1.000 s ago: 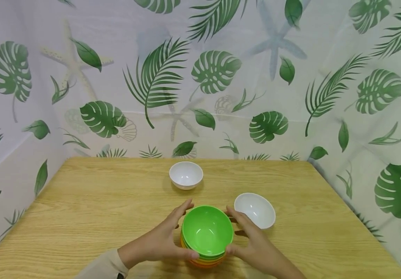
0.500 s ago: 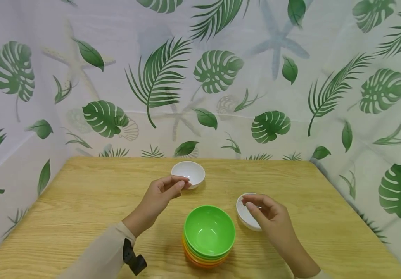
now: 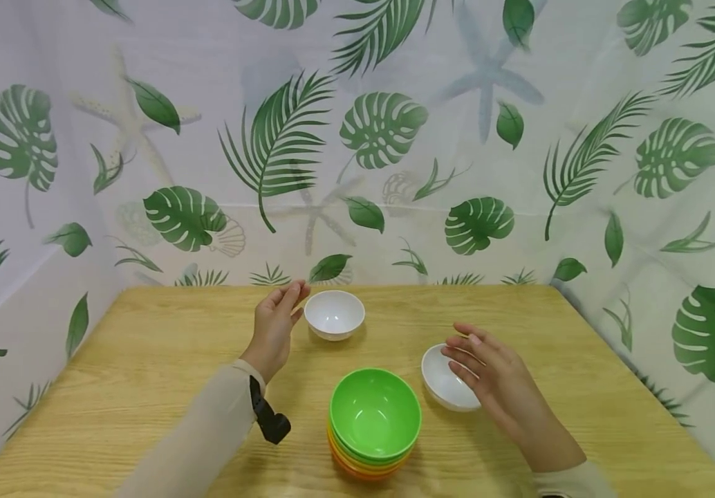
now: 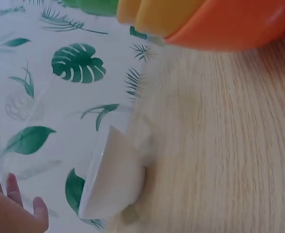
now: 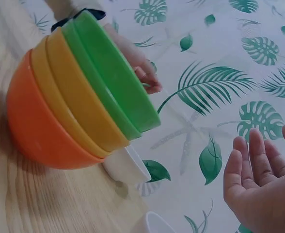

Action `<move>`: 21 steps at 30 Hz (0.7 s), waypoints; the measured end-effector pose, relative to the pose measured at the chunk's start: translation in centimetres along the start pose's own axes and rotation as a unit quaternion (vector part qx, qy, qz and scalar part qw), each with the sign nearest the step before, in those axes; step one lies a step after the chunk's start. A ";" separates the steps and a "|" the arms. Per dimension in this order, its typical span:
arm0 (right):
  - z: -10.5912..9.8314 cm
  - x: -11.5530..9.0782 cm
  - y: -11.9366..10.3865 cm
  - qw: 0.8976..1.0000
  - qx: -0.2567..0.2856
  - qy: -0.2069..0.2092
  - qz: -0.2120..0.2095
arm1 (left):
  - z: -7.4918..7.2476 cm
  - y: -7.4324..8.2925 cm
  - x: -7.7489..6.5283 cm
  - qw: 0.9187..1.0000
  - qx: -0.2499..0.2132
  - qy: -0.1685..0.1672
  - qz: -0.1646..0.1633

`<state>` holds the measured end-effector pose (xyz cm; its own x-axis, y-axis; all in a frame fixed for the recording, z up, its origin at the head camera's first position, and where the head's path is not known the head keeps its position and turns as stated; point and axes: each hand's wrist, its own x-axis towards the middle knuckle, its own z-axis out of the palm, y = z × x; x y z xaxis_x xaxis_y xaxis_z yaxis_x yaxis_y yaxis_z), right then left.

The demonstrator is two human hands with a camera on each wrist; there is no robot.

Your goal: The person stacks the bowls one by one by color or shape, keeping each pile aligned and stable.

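A stack of nested bowls (image 3: 375,418), green on top with yellow and orange below, stands near the front middle of the table. At the back is one white bowl (image 3: 335,315); another white bowl (image 3: 447,380) lies to the right of the stack. My left hand (image 3: 272,330) is just left of the back white bowl, holding nothing, its fingers loosely bent. In the left wrist view, those fingers are apart from the white bowl (image 4: 118,179). Over the right white bowl my right hand (image 3: 503,387) hovers with extended fingers, partly covering it and holding nothing.
The wooden table (image 3: 177,360) meets a leaf-printed cloth backdrop (image 3: 420,187) at its back and sides. A black strap with a small device (image 3: 270,418) is on the left wrist.
Both hands have left the stacked bowls and risen away from them. The left hand moved forward beside the back white bowl; the right moved outward over the right one. The bowls stayed put.
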<state>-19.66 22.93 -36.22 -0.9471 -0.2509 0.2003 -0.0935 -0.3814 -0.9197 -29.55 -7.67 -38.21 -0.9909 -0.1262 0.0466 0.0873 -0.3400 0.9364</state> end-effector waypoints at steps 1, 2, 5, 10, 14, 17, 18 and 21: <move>-0.2 0.1 -0.1 0.999 0.032 -0.012 0.003 | 0.0 -0.2 0.2 1.000 -0.009 0.003 0.000; -0.3 0.2 -0.2 0.998 0.058 -0.023 0.005 | 0.0 -0.4 0.4 1.000 -0.015 0.008 -0.001; -0.7 0.3 -0.3 0.995 0.095 -0.038 0.010 | -0.2 -1.1 1.0 1.000 -0.008 0.018 -0.008; -1.1 0.5 0.1 0.993 0.105 -0.039 0.026 | -0.7 -2.6 1.8 0.997 0.044 0.034 -0.049; -1.3 0.6 0.5 0.993 0.103 -0.041 0.034 | -0.7 -3.6 2.1 0.993 0.084 0.029 -0.083; -1.3 0.7 0.7 0.994 0.098 -0.045 0.037 | -0.4 -4.1 2.1 0.991 0.084 0.018 -0.101; -1.3 0.7 0.8 0.994 0.095 -0.047 0.037 | -0.3 -4.2 2.1 0.991 0.079 0.013 -0.107; -1.3 0.8 1.0 0.994 0.093 -0.050 0.040 | 0.0 -4.6 2.1 0.990 0.052 0.002 -0.129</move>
<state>-20.89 23.56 -37.43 -0.9132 -0.3706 0.1695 0.0485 -0.5118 -0.8577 -32.04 -6.37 -42.42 -0.9784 -0.0504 -0.2006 -0.1808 -0.2631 0.9477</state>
